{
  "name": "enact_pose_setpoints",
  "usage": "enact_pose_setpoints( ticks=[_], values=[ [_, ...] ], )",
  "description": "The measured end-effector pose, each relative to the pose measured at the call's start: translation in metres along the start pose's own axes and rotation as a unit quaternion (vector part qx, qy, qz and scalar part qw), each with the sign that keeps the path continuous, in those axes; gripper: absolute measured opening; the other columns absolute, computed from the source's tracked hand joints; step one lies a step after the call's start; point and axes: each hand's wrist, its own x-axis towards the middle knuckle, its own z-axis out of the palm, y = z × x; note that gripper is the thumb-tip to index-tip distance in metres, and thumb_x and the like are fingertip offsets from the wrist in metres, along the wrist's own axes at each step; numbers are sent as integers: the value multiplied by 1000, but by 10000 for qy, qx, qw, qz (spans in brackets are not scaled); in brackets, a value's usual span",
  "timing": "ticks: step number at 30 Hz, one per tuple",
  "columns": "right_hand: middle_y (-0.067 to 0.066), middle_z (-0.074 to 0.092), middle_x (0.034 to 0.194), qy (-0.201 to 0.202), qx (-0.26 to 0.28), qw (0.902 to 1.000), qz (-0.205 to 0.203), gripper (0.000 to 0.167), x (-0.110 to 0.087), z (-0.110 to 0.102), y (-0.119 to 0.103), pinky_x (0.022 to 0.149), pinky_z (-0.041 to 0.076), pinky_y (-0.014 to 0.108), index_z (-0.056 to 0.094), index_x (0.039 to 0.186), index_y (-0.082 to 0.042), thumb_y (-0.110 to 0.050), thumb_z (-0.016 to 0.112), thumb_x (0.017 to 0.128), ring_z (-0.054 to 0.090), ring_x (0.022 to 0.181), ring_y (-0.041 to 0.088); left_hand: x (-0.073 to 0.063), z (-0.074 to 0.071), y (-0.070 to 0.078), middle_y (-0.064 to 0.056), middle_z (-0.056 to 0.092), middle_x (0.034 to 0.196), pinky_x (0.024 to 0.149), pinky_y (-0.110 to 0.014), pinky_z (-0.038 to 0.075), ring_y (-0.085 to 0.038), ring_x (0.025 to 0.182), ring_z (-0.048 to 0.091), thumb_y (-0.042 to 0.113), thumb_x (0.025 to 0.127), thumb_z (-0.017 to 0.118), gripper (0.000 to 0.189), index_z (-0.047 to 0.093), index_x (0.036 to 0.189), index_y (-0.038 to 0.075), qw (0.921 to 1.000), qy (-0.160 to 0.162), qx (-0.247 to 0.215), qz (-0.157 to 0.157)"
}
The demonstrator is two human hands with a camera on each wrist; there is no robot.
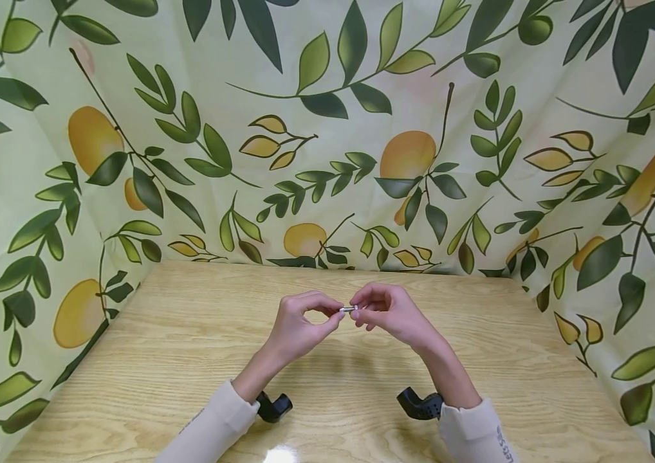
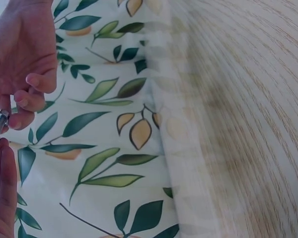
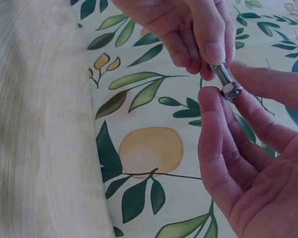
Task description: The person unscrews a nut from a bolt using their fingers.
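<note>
Between the two hands a small metal bolt is held narrowly, the left hand (image 1: 302,326) pinching one end and the right hand (image 1: 392,315) with thumb and fingers curled about the other, how firmly I cannot tell; the head view gives only a silvery sliver, while the right wrist view shows its threaded shank (image 3: 222,74) and hexagonal end (image 3: 231,91). Below the grip lies a pale wood-grained table (image 1: 188,360), and behind and either side hangs a leaf-and-fruit patterned cloth (image 1: 327,138).
</note>
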Motion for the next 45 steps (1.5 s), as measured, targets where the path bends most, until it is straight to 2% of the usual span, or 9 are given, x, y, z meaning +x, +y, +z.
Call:
enact_pose_setpoints(
  ticks=[4,8,13,20,34,39,42,45],
  values=[
    [11,72,95,5,91,9999,-57,25,-1,-1,0,68,62,32,67,115,8,-7,72,95,71,76,13,1,0,0,-3,80,85,71,-29,63,-13,74,75,1,85,81,12,82,92,10,10000,9,8,5],
    [10,74,95,-37,-11,10000,49,30,0,-2,1,68,62,31,68,119,7,-10,73,95,72,77,15,1,0,-1,-2,80,85,71,-31,64,-12,75,75,2,85,81,11,82,92,10,10000,4,11,-5],
    [8,76,91,-183,-253,9992,261,27,1,-4,2,69,62,31,72,114,4,-16,74,95,71,75,16,0,-1,-2,-5,80,86,74,-29,64,-13,75,75,0,85,81,13,81,93,9,10000,-48,-48,-32],
    [16,76,97,-162,-246,9992,278,26,1,-4,2,72,62,31,71,115,3,-17,70,98,72,80,21,-1,-1,-2,-6,80,86,76,-29,65,-13,75,74,0,85,80,12,81,94,8,10000,-51,-81,-26],
    [6,72,92,19,53,10000,73,21,1,-2,1,67,61,29,67,111,6,-4,73,93,70,75,13,-1,-1,-3,-3,80,87,73,-30,64,-10,76,74,2,85,81,11,81,93,9,9999,-62,-89,-106],
    [12,73,100,55,5,10000,73,26,1,-4,3,68,61,29,67,115,7,-7,74,94,71,77,13,-1,0,-3,-2,80,87,73,-30,64,-10,76,74,0,85,81,11,81,93,8,9999,-57,-89,-36],
    [16,74,100,32,-85,9998,197,32,1,-5,4,68,61,29,67,119,6,-11,75,94,72,77,14,-1,0,-3,-1,80,87,73,-28,64,-9,77,74,2,85,81,11,81,93,8,9999,-86,-36,-89],
    [13,75,95,-46,-208,9994,291,32,0,-6,4,69,61,30,70,118,4,-16,76,94,72,77,16,-1,0,-3,-1,80,88,74,-27,63,-8,78,74,2,85,81,10,81,93,9,9998,-118,-18,-140]
  ],
)
